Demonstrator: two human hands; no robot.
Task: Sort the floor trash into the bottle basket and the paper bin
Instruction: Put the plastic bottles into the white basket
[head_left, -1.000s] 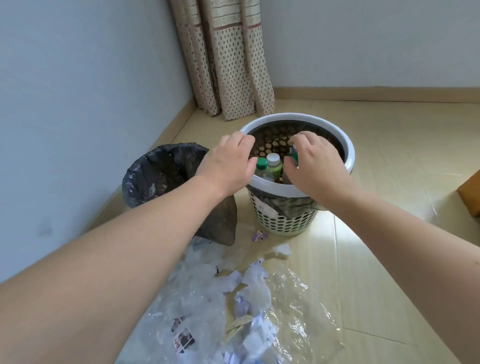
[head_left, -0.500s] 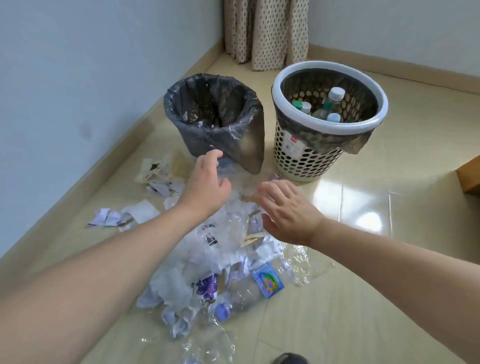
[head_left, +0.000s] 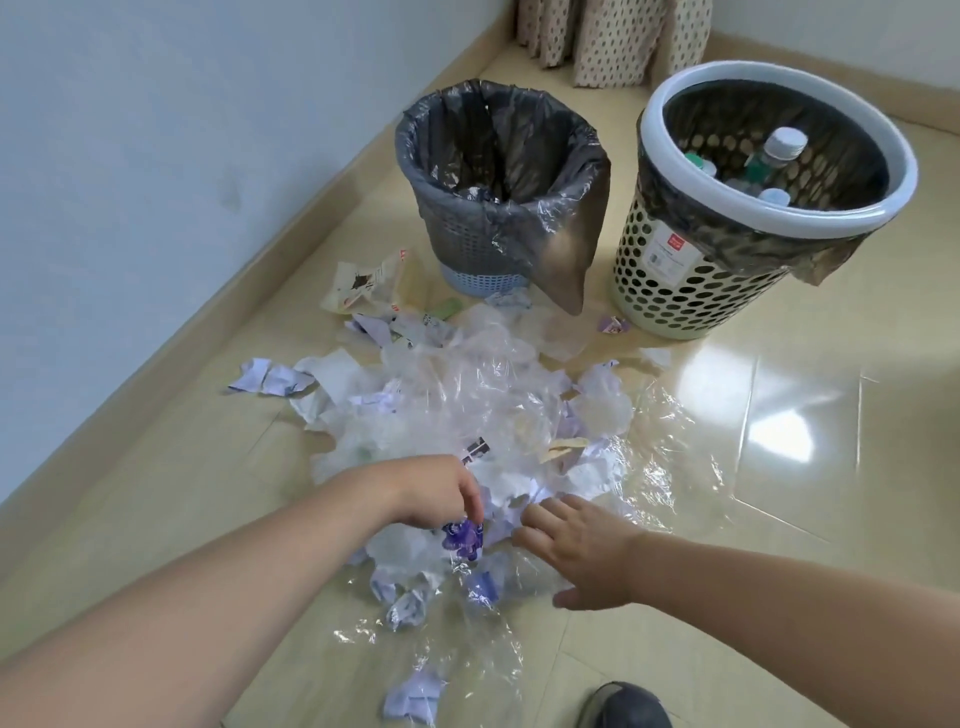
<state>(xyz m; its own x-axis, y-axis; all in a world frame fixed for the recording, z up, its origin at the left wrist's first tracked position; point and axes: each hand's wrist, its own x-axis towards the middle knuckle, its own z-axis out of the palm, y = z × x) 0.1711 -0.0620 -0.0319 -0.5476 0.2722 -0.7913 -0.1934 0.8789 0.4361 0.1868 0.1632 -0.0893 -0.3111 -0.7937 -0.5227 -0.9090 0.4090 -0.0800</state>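
Note:
Crumpled paper and clear plastic film (head_left: 467, 405) litter the floor in front of two containers. The paper bin (head_left: 467, 234), lined with a black bag, stands at the back left. To its right is the white-rimmed perforated bottle basket (head_left: 691, 291), with several capped bottles (head_left: 784, 143) inside. My left hand (head_left: 436, 491) hangs low over the near end of the pile, its fingertips curled down and pinching a purple paper scrap (head_left: 462, 540). My right hand (head_left: 582, 556) lies beside it, fingers spread flat on the film. A small blue object (head_left: 482, 587) shows under the film; I cannot identify it.
A blue-grey wall and baseboard (head_left: 249, 291) run along the left. A dotted curtain (head_left: 613, 36) hangs in the far corner behind the bins. The toe of a dark shoe (head_left: 623, 706) shows at the bottom edge. Glossy tile floor (head_left: 805, 467) extends to the right.
Both hands left the bottle basket and came down and back to the near end of the pile. My left hand now pinches the purple scrap, and my right hand rests on the film.

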